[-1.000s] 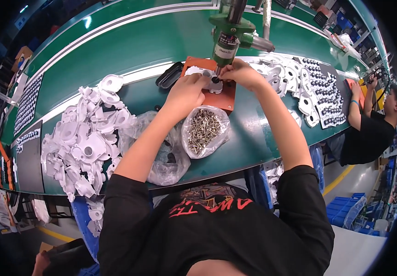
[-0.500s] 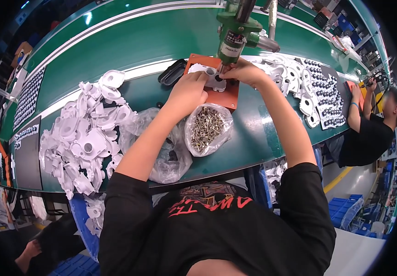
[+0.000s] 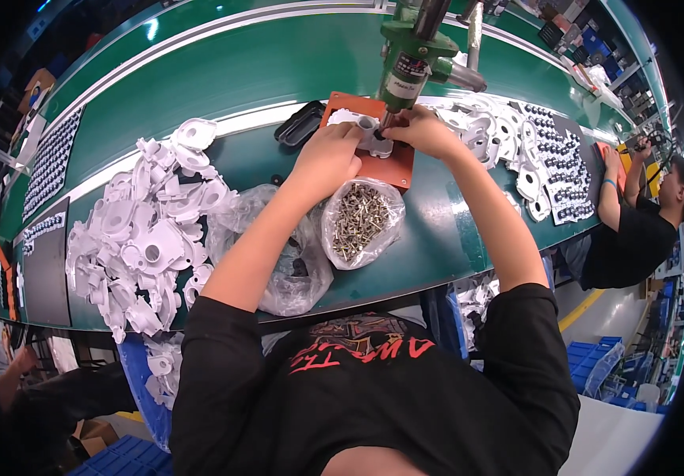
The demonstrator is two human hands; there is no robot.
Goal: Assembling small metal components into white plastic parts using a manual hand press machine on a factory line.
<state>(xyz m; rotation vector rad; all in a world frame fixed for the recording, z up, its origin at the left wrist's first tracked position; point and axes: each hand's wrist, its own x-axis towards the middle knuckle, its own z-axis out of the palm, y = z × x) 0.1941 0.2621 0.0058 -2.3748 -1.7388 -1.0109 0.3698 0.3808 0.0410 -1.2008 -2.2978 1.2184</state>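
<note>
A white plastic housing (image 3: pixel 368 124) with a round raised collar lies on the orange fixture plate (image 3: pixel 385 170), under the green press (image 3: pixel 404 67). My left hand (image 3: pixel 326 161) is closed on the near left side of this housing. On its right, my right hand (image 3: pixel 427 135) has its fingertips pinched together beside the press's metal tip. A small dark piece (image 3: pixel 379 134) shows at those fingertips; whether they grip it is hidden. Just below the plate, a clear plastic bag (image 3: pixel 393 226) stands opened, full of metal screws (image 3: pixel 358 222).
White housings (image 3: pixel 151 246) are heaped on the left, beside a crumpled plastic bag (image 3: pixel 278 282). More white parts (image 3: pixel 500 131) and rows of small black parts (image 3: pixel 568 170) lie on the right. A black tray (image 3: pixel 300 124) is behind my left hand. A co-worker (image 3: pixel 643 214) sits at far right.
My right fingertips have shifted slightly at the press tip, and the dark piece shows a little more. My left hand stays on the housing. At lower left, another person's arm has moved.
</note>
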